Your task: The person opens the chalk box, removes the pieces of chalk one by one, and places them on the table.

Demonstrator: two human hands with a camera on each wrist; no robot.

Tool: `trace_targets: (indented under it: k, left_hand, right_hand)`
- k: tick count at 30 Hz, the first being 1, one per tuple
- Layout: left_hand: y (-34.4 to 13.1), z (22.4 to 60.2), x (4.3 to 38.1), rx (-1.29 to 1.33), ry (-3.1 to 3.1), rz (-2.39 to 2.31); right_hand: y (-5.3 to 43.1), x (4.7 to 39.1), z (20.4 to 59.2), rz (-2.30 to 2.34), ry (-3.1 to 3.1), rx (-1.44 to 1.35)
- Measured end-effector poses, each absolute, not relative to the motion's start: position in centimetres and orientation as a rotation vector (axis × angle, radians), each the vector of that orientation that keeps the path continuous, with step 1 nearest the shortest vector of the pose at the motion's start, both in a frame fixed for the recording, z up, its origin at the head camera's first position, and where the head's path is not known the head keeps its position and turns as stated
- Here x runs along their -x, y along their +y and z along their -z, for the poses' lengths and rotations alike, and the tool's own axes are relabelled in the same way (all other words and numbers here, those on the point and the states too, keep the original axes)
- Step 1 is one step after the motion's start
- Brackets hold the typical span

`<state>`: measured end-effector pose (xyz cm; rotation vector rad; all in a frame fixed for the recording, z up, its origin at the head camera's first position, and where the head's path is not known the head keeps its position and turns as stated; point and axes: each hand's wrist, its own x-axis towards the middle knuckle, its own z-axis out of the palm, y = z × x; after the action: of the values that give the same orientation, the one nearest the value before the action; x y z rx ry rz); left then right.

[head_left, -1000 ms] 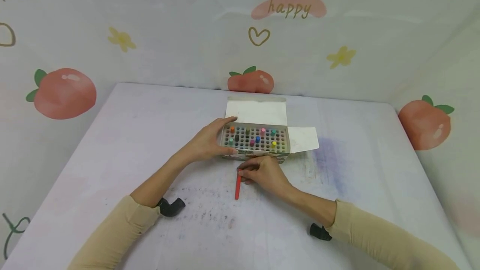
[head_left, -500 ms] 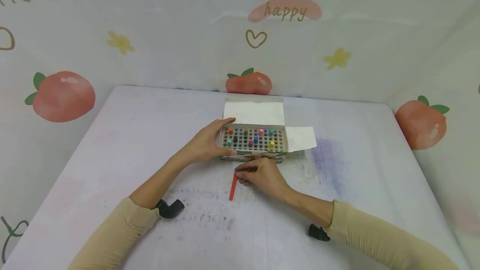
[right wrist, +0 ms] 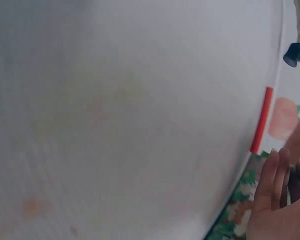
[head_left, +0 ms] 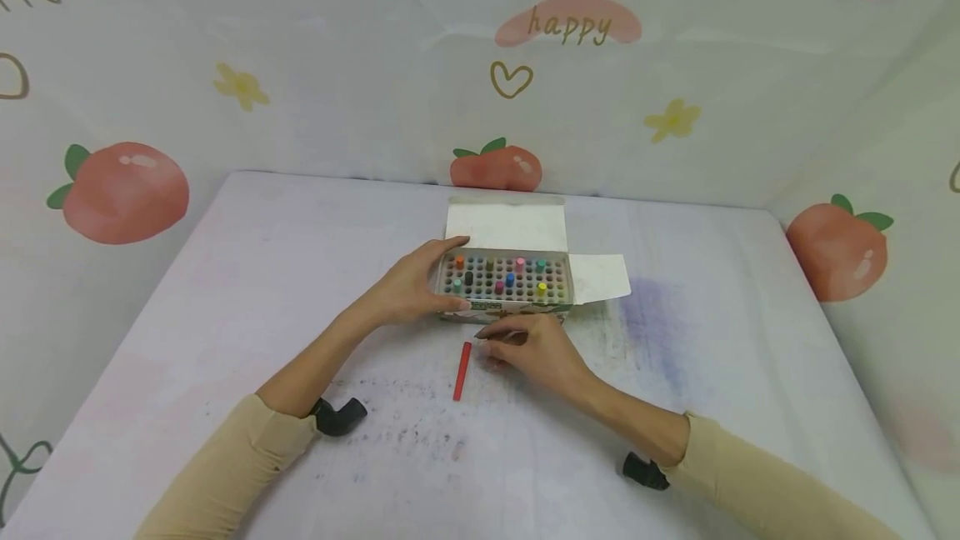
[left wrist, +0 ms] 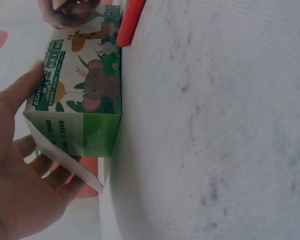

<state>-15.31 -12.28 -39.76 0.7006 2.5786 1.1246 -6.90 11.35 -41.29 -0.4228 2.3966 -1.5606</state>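
A red chalk stick [head_left: 462,371] lies on the table in front of an opened cardboard box [head_left: 517,311], whose grid of round holes holds several coloured chalk sticks. My left hand [head_left: 408,282] grips the box's left end, thumb on the front edge and a finger along the back. In the left wrist view those other fingers sit behind a white side flap [left wrist: 60,157]. My right hand [head_left: 536,352] hovers just right of the red chalk stick, fingers loosely bent, apparently holding nothing. The right wrist view shows the stick [right wrist: 262,120] beyond the right hand's fingertips.
The box's back lid [head_left: 506,223] stands raised, and its right flap [head_left: 600,277] is folded outward. Dark specks and purple smudges [head_left: 660,323] mark the white tabletop. A printed cloth [head_left: 375,65] hangs behind. Black wrist mounts [head_left: 341,417] sit under both forearms.
My right hand has let go of the red chalk stick and drawn slightly right. The stick first swung a little left and now lies alone. My left hand keeps its hold on the box.
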Motion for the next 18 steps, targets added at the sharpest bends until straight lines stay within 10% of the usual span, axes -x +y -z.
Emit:
trace_targets:
  k: [18]
  left_hand:
    - [-12.5, 39.8, 15.7, -0.729, 2.550, -1.149]
  right_hand:
    - [14.0, 8.6, 37.7, 1.602, 2.501, 0.701]
